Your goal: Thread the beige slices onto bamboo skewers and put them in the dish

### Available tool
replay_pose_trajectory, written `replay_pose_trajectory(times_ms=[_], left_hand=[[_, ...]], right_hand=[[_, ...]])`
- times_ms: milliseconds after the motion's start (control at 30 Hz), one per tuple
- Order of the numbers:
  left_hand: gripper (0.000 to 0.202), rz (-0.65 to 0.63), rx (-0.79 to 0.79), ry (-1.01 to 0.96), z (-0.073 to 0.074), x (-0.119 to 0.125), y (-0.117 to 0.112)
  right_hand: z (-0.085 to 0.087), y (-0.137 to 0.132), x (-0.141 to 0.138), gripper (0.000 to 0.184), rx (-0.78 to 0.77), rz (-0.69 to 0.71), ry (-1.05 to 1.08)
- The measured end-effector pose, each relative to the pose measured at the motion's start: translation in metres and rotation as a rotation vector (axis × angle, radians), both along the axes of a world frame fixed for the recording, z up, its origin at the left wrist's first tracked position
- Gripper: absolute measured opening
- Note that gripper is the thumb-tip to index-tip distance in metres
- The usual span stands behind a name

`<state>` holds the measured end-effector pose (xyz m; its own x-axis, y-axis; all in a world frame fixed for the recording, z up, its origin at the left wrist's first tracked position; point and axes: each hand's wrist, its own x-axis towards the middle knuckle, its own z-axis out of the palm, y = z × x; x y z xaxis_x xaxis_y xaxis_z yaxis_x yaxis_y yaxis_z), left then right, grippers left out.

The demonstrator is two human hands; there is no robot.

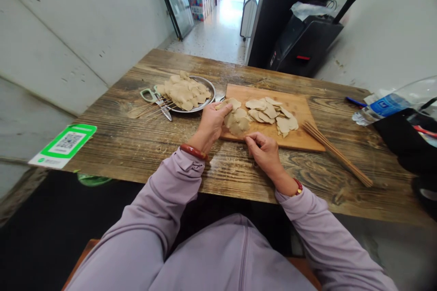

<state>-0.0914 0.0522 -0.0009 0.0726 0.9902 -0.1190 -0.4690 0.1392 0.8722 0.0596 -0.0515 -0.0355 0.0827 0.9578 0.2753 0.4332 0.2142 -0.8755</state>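
Note:
My left hand (212, 123) is closed on a few thin beige slices (238, 122), thumb on top, over the left part of a wooden cutting board (303, 138). Just right of them, my right hand (265, 151) is pinched, fingertips touching or very near the slices' lower edge. Whatever lies in that pinch is too small to make out. A loose pile of similar slices (266, 110) rests on the board. On the left, a round metal plate (210, 87) bears slices threaded on thin sticks (184, 91). A bundle of bare wooden skewers (337, 153) leans over the board's right edge.
Green-handled scissors (149, 95) lie beside the plate on the wooden table (136, 159). A QR-code card (64, 145) is at the left edge. On the right are a plastic bottle (384, 105), a blue pen (355, 101) and a black bag (399, 138).

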Motion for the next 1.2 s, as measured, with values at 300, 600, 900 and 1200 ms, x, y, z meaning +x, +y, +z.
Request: replay_pose_trajectory(times_ms=[300, 600, 900, 1200], left_hand=[[0.028, -0.278, -0.094, -0.120, 0.009, 0.003, -0.008], [0.032, -0.321, -0.089, -0.099, 0.002, 0.007, -0.018], [0.029, -0.180, -0.087, -0.077, 0.006, 0.002, -0.012], [0.032, -0.138, -0.056, -0.056, 0.000, 0.005, -0.013]], right_hand=[[0.002, 0.006, -0.002, 0.034, -0.086, -0.015, 0.309], [0.004, 0.009, -0.003, 0.040, -0.104, -0.018, 0.352], [0.001, 0.005, -0.007, 0.037, -0.042, -0.014, 0.175], [-0.002, 0.005, -0.010, 0.030, 0.029, -0.067, 0.034]])
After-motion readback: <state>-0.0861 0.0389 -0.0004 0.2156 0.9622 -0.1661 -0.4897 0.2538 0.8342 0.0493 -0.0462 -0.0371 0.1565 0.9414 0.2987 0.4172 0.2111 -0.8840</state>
